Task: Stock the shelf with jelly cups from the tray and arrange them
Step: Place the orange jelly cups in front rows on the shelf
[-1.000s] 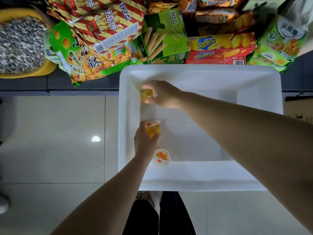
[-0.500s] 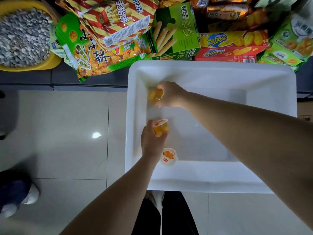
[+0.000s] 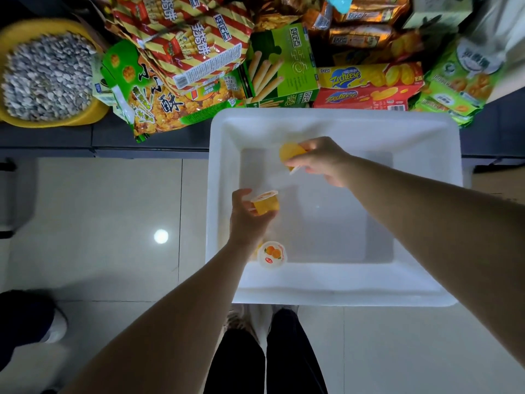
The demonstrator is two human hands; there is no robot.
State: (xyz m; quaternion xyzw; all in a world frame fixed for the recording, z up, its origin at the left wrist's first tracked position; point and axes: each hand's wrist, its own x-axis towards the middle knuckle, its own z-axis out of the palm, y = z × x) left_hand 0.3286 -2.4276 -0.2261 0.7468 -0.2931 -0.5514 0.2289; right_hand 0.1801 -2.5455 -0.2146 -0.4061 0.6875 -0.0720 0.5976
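Pale floor tiles surround the white rectangular plastic tray [image 3: 335, 291]. Left hand [image 3: 245, 220] grips 1 orange jelly cup [image 3: 265, 204]; right hand [image 3: 321, 160] pinches another [image 3: 289, 153]. Below the left grip, 1 lidded cup [image 3: 272, 254] remains. Lift both level, clearing the wall.

I am seeing my left hand [image 3: 247, 220] gripping an orange jelly cup [image 3: 265, 204] over the white tray [image 3: 341, 291], while my right hand [image 3: 324, 162] is pinching a second jelly cup [image 3: 289, 153] farther in. A third cup [image 3: 272, 255] is lying at the tray's near left corner.
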